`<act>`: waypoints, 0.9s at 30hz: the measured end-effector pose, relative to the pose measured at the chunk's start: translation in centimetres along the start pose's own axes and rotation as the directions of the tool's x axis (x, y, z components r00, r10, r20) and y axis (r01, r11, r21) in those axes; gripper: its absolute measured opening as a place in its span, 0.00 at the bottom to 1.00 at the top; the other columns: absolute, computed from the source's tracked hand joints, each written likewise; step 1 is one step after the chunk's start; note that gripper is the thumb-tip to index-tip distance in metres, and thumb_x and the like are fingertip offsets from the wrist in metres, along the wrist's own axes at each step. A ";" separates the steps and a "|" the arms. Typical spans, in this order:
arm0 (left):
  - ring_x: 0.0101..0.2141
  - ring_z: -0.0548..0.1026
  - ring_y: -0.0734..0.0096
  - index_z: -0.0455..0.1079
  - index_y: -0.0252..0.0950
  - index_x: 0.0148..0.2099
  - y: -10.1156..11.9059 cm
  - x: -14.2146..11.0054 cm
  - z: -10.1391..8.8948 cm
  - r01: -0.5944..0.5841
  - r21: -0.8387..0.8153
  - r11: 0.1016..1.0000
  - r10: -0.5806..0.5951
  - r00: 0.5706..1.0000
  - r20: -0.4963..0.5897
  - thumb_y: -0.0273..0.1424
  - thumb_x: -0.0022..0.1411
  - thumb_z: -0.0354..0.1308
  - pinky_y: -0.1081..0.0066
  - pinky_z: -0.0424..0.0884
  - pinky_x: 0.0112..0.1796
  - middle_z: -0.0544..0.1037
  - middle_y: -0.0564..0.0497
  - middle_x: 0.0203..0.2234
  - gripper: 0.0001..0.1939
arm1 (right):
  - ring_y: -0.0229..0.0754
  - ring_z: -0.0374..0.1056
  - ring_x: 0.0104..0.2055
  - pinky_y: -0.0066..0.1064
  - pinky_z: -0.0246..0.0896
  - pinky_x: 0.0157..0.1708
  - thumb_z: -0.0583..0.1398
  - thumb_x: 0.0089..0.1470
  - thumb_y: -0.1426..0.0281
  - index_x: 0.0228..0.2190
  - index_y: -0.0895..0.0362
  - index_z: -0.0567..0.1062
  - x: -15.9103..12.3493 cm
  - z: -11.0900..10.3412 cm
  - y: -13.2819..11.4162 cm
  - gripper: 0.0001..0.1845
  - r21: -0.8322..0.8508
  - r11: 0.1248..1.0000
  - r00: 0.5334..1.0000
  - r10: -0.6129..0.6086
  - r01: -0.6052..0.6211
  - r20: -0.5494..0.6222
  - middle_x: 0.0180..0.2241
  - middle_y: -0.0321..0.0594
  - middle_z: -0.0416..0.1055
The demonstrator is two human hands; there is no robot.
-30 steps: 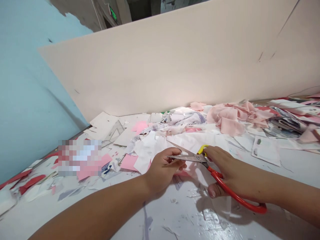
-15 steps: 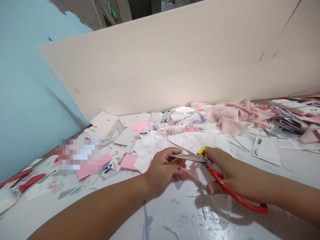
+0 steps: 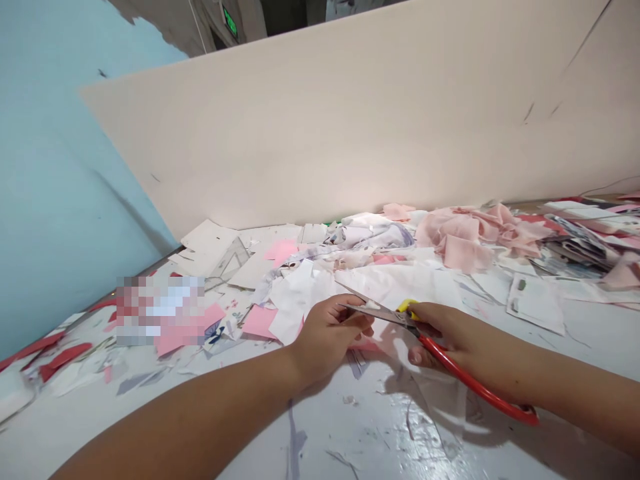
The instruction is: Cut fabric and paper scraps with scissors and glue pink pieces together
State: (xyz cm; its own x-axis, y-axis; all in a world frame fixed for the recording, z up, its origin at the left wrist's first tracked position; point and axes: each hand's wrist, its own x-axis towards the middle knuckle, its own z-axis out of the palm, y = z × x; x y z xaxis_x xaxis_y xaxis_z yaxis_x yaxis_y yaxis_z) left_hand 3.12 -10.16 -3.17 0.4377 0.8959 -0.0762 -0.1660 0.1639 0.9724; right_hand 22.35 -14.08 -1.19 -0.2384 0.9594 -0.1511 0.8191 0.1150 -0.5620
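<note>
My right hand is wrapped round the handles of a pair of scissors, one red and one yellow. The slim metal blades point left, a little apart. They lie across the fingertips of my left hand, which is closed in a pinch. A small white scrap pokes out between those fingers, right at the blades; whether it is cloth or paper I cannot tell. Under my hands lies a white sheet of fabric, with a bit of pink just below the left fingers.
Pink pieces, a clear set square and white card sheets lie to the left. Crumpled pink cloth and a stack of scraps are at the back right. A beige panel stands behind the white table.
The scissor blades have closed slightly, and my right thumb has drawn in nearer the handles. My left hand keeps its pinch in almost the same spot.
</note>
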 end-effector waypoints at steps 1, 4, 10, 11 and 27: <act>0.20 0.67 0.78 0.66 0.33 0.27 0.0 0.0 0.0 -0.004 0.006 1.000 0.004 1.000 0.000 0.35 0.44 0.63 0.73 0.68 0.25 0.68 0.55 0.18 0.12 | 0.43 0.61 0.28 0.31 0.54 0.26 0.55 0.47 0.55 0.28 0.55 0.64 0.0 0.0 0.0 0.16 -0.003 1.000 1.000 0.003 -0.002 0.002 0.27 0.37 0.65; 0.20 0.67 0.78 0.66 0.34 0.27 -0.2 0.1 -0.2 -0.021 0.016 1.000 0.021 1.000 -0.001 0.34 0.45 0.63 0.74 0.67 0.25 0.68 0.55 0.18 0.11 | 0.43 0.61 0.28 0.30 0.54 0.25 0.55 0.47 0.55 0.27 0.55 0.64 0.1 0.0 0.0 0.15 -0.013 1.000 1.000 0.012 -0.012 0.001 0.26 0.36 0.65; 0.23 0.68 0.78 0.67 0.33 0.27 -0.4 0.3 -0.5 -0.082 0.059 0.995 0.081 0.997 0.012 0.34 0.46 0.62 0.74 0.67 0.26 0.69 0.54 0.19 0.10 | 0.40 0.59 0.25 0.28 0.53 0.23 0.56 0.47 0.57 0.26 0.54 0.64 0.3 0.6 0.8 0.13 -0.020 0.999 0.997 -0.050 0.048 -0.062 0.24 0.34 0.64; 0.23 0.67 0.77 0.67 0.33 0.26 -0.4 0.3 -0.5 -0.087 0.067 0.994 0.086 0.996 0.015 0.34 0.46 0.62 0.74 0.67 0.26 0.69 0.54 0.19 0.10 | 0.40 0.59 0.25 0.28 0.53 0.23 0.57 0.46 0.58 0.26 0.54 0.64 0.3 0.7 0.9 0.12 -0.017 0.998 0.996 -0.055 0.054 -0.065 0.24 0.34 0.64; 0.24 0.69 0.76 0.68 0.33 0.26 -0.4 0.2 -0.3 -0.061 0.011 0.998 0.061 0.998 -0.002 0.32 0.46 0.62 0.73 0.71 0.26 0.69 0.53 0.21 0.08 | 0.39 0.61 0.22 0.27 0.49 0.21 0.55 0.46 0.60 0.21 0.54 0.63 1.1 1.0 1.9 0.12 -0.182 0.981 0.986 -0.098 0.073 -0.132 0.20 0.35 0.66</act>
State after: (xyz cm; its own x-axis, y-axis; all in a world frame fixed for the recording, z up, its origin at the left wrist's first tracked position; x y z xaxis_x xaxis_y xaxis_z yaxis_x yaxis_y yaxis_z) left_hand 3.06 -9.93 -3.68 0.4246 0.9052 -0.0176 -0.1829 0.1048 0.9775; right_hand 23.13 -13.03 -3.29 -0.2468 0.9690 0.0130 0.8807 0.2299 -0.4141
